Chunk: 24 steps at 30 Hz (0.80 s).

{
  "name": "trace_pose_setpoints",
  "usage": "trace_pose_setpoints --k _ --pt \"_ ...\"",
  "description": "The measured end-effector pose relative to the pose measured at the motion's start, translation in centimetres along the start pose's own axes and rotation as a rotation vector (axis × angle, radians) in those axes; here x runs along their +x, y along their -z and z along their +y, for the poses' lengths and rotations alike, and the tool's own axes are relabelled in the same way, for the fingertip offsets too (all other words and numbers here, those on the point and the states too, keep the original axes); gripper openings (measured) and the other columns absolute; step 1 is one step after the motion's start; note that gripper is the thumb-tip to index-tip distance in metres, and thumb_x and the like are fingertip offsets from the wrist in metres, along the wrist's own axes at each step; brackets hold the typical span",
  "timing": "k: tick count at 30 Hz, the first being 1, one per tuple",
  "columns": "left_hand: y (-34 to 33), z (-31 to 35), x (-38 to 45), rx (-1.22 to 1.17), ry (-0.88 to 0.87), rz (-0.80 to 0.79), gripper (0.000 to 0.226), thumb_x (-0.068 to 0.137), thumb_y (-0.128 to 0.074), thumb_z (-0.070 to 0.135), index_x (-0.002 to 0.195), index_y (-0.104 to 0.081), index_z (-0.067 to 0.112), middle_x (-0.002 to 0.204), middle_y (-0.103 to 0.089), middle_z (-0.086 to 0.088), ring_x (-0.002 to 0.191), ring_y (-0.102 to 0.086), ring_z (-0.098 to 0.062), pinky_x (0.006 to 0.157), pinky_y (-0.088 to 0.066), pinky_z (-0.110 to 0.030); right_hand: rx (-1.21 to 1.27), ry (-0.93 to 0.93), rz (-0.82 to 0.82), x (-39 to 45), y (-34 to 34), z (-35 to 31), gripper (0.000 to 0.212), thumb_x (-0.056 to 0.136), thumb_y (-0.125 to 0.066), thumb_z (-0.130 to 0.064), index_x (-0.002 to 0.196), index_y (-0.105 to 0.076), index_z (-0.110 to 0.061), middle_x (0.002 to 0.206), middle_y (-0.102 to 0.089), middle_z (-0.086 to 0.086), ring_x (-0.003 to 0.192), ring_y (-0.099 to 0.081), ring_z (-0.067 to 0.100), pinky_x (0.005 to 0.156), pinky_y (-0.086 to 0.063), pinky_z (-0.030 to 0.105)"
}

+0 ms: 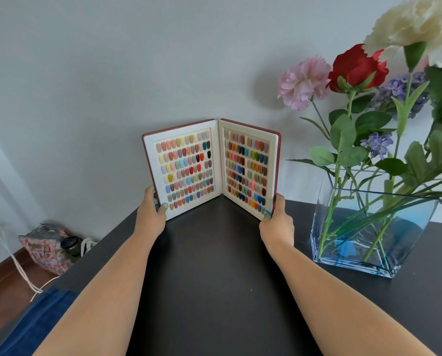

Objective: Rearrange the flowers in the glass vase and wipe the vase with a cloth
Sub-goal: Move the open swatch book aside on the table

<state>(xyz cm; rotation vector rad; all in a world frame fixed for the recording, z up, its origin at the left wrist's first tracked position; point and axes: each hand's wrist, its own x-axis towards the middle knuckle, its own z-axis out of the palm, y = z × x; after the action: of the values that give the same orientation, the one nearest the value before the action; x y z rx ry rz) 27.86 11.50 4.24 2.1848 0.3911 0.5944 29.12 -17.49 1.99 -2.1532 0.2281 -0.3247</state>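
Left hand (151,210): gripping the lower left edge of an open, red-covered nail-colour sample book (211,167), thumb on the inner page. Right hand (278,219): gripping the lower right edge of the same book, thumb on the page margin. Book: standing upright in a V on the dark tabletop (214,265), near the grey wall. Clear square glass vase (371,227): on the tabletop to the right of the book, apart from both hands. Artificial flowers (356,70): pink, red, cream, purple, stems crossing inside the vase.

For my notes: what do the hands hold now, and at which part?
The open colour-sample book, standing on the table: left hand at its lower left edge, right hand at its lower right edge.
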Motion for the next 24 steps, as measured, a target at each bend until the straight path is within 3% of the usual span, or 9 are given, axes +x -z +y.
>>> trace_pose_setpoints --k 12,18,24 --pt "-0.7 0.8 0.9 0.046 -0.011 0.060 0.055 0.089 -0.061 0.004 0.131 -0.032 0.024 0.129 -0.057 -0.008 0.113 -0.058 -0.027 0.080 -0.054 -0.043 -0.041 0.003 0.014 1.5 -0.8 -0.3 0.059 0.092 -0.052 -0.010 0.130 -0.017 -0.040 0.115 -0.062 0.007 0.076 -0.056 0.018 0.052 -0.051 0.032" --pt "-1.0 0.9 1.9 0.064 0.005 0.048 0.053 0.089 -0.062 0.005 0.129 -0.032 0.022 0.130 -0.056 -0.008 0.112 -0.059 -0.028 0.081 -0.054 -0.046 -0.061 0.011 0.036 2.1 -1.3 -0.3 0.061 0.092 -0.054 -0.010 0.127 -0.015 -0.040 0.116 -0.061 0.007 0.077 -0.057 0.019 0.058 -0.056 0.039" --pt "-1.2 0.6 2.6 0.057 0.019 0.047 0.054 0.089 -0.062 0.006 0.130 -0.032 0.024 0.131 -0.055 -0.008 0.114 -0.058 -0.029 0.082 -0.054 -0.047 -0.038 0.016 0.052 2.6 -1.5 0.0 0.061 0.091 -0.056 -0.011 0.125 -0.017 -0.042 0.119 -0.061 0.005 0.076 -0.055 0.015 0.051 -0.048 0.028"
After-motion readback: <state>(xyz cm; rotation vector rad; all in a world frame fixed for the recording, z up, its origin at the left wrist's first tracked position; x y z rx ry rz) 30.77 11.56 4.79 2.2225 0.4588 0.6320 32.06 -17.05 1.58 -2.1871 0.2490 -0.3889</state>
